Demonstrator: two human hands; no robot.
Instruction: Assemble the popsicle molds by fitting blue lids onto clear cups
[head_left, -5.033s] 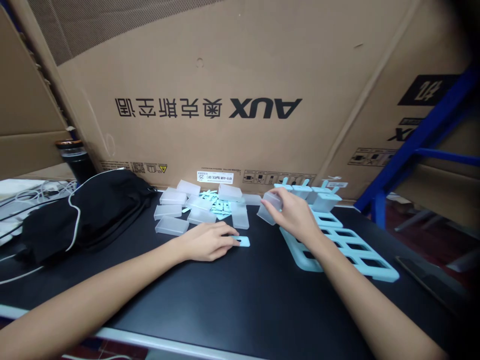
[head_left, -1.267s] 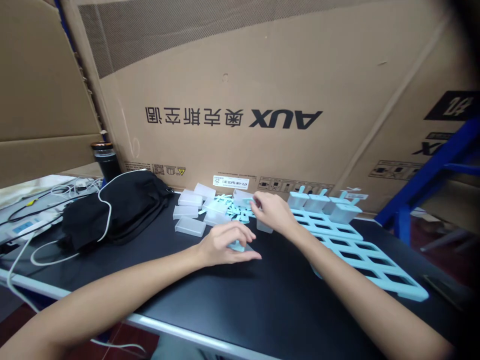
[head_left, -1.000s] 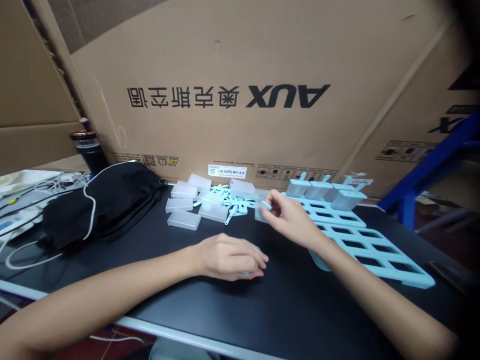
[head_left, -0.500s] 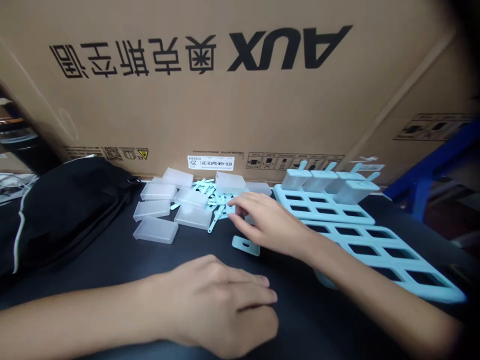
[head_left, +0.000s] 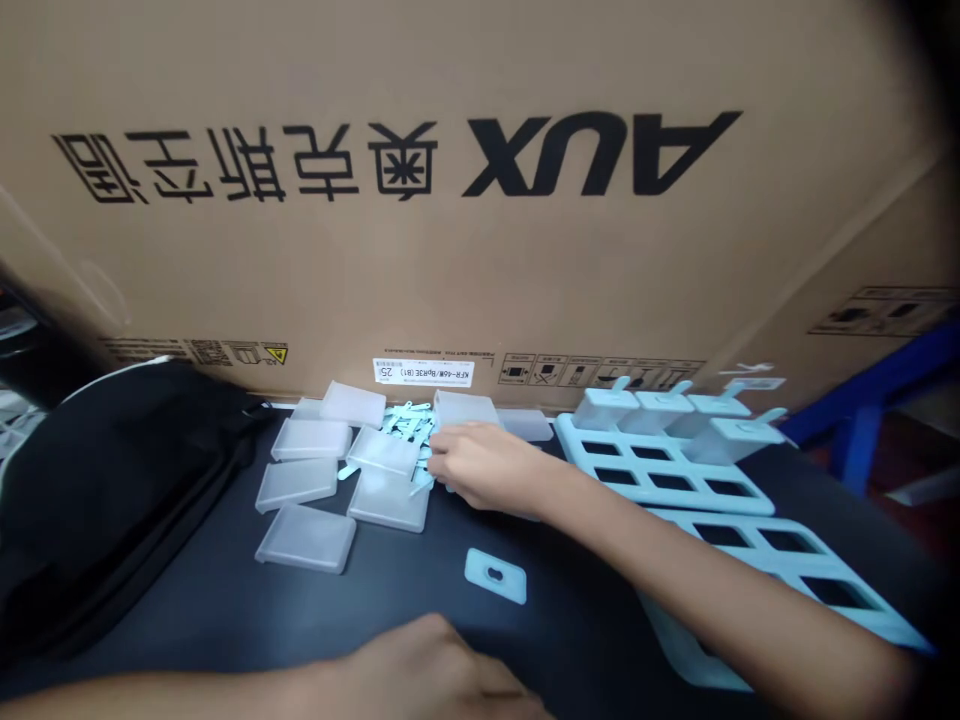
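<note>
Left hand (head_left: 442,665): laid low over the bottom edge of view, palm down, blurred and partly cut off; cannot tell how wide spread or whether holding anything.
Black flat tabletop (head_left: 225,625): stretching beneath everything, back to the cardboard.
Pale-blue rounded plastic plate with a central hole (head_left: 512,582): lying flat by itself on the tabletop, between both hands, nearest to the left one.
Nearer pale-blue plastic frame with rectangular openings (head_left: 671,642): flat at the right, partly hidden beneath the right forearm.
Black fabric bag (head_left: 127,500): slumped along the left side.
Translucent rectangular plastic cups (head_left: 306,538): lying loose left of centre and behind the right hand, some overlapping.
Right hand (head_left: 480,465): reaching in among the cups, with fingers bent and drawn narrowly together at the sticks; cannot tell whether gripping one.
Small light-blue plastic sticks (head_left: 409,420): heaped among the cups, just beside the right fingertips.
Farther pale-blue plastic frame (head_left: 637,466): just behind the nearer one, carrying four blue-topped translucent moulds with sticks (head_left: 664,403) at back and right.
Blue bar (head_left: 855,445): slanting at far right.
Brown cardboard box (head_left: 450,270): walling off the back, printed upside down with "AUX".
</note>
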